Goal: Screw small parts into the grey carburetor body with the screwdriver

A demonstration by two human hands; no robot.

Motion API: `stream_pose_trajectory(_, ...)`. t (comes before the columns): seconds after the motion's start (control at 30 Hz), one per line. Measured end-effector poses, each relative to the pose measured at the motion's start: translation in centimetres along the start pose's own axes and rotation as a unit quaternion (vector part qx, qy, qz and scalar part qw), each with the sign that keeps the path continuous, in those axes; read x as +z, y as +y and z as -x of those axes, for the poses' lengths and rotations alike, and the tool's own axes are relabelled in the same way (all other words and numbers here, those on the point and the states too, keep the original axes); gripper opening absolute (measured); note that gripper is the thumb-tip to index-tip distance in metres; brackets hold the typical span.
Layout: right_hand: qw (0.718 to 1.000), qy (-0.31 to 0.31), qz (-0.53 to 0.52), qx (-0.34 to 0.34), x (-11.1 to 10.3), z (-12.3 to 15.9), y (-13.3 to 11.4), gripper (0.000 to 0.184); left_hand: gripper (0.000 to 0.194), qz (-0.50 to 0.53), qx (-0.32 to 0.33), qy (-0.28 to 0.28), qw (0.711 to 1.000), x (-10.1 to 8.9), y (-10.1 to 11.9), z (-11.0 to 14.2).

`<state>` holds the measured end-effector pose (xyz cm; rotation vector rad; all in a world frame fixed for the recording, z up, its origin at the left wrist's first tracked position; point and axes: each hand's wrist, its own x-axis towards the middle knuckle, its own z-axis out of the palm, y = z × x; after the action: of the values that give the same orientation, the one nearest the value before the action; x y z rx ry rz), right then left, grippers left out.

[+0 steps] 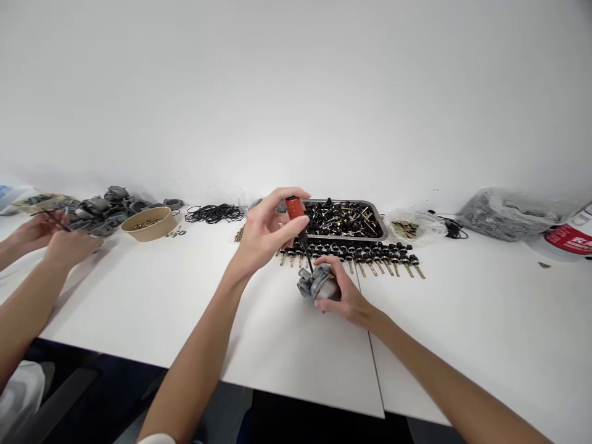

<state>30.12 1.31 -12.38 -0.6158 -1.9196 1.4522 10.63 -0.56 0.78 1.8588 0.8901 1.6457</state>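
My left hand [266, 231] is closed round the orange handle of a small screwdriver [298, 225], held upright with its dark shaft pointing down. The tip meets a small grey metal part [314, 282] that rests on the white table [185, 308]. My right hand [345, 293] wraps round that grey part from the right and steadies it. Just behind both hands lies a row of black-headed brass pins [370, 254].
A metal tray [380, 222] of black and brass parts stands behind the row. Black rubber rings [215, 213], a tan bowl [148, 223] and grey metal parts [104, 206] lie at the left, where another person's hands [50, 237] work. Plastic bags [509, 213] sit at the right.
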Motion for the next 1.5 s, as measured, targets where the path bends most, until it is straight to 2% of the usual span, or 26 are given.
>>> stream_pose_trajectory(0.1,1.0,0.003,0.003,0.001,0.0,0.0,0.0,0.065,0.026,-0.023,0.019,0.035,0.999,-0.3,0.4,-0.4)
stream_pose_trajectory(0.2,1.0,0.004,0.012,0.002,0.0,0.0,-0.1,0.065,0.032,-0.031,-0.026,-0.03,0.999,-0.9,1.6,-0.8)
stream_pose_trajectory(0.33,1.0,0.005,0.014,-0.005,0.0,0.0,0.0,0.065,0.02,-0.056,-0.072,-0.132,0.987,-1.2,3.5,-1.6)
stream_pose_trajectory(0.4,1.0,0.005,0.011,-0.005,0.0,0.0,-0.1,0.065,0.017,-0.067,-0.067,-0.144,0.985,-0.9,3.9,-2.2)
stream_pose_trajectory(0.5,1.0,0.006,0.003,-0.001,0.0,0.0,-0.1,0.066,0.024,-0.053,-0.057,-0.139,0.987,-0.4,4.0,-3.0)
stream_pose_trajectory(0.57,1.0,0.01,-0.002,0.002,0.0,0.0,-0.2,0.066,0.028,-0.039,-0.068,-0.161,0.984,-0.4,4.1,-3.5)
stream_pose_trajectory(0.77,1.0,0.009,-0.009,-0.003,-0.2,0.1,-0.3,0.066,0.014,-0.021,-0.079,-0.232,0.969,-1.1,4.5,-4.2)
stream_pose_trajectory(0.93,1.0,0.014,0.0,0.001,-0.1,0.0,-0.2,0.066,0.022,-0.033,-0.072,-0.18,0.98,-1.4,3.1,-4.0)
stream_pose_trajectory(1.1,1.0,0.025,0.011,-0.009,-0.1,0.0,-0.1,0.065,0.017,-0.016,-0.093,-0.239,0.966,-1.7,3.0,-3.8)
stream_pose_trajectory(1.2,0.999,0.029,0.023,-0.014,-0.1,0.1,0.0,0.065,0.013,-0.005,-0.089,-0.252,0.964,-1.8,3.1,-4.0)
stream_pose_trajectory(1.3,0.999,0.029,0.029,-0.013,-0.1,0.1,0.0,0.065,0.014,-0.015,-0.081,-0.242,0.967,-1.6,2.6,-4.1)
stream_pose_trajectory(1.43,0.999,0.031,0.033,-0.009,0.0,0.0,-0.1,0.065,0.026,-0.014,-0.077,-0.198,0.977,-1.2,2.1,-3.9)
stream_pose_trajectory(1.5,0.999,0.029,0.038,-0.009,0.1,0.0,-0.1,0.064,0.027,-0.008,-0.082,-0.212,0.974,-1.1,2.2,-3.9)
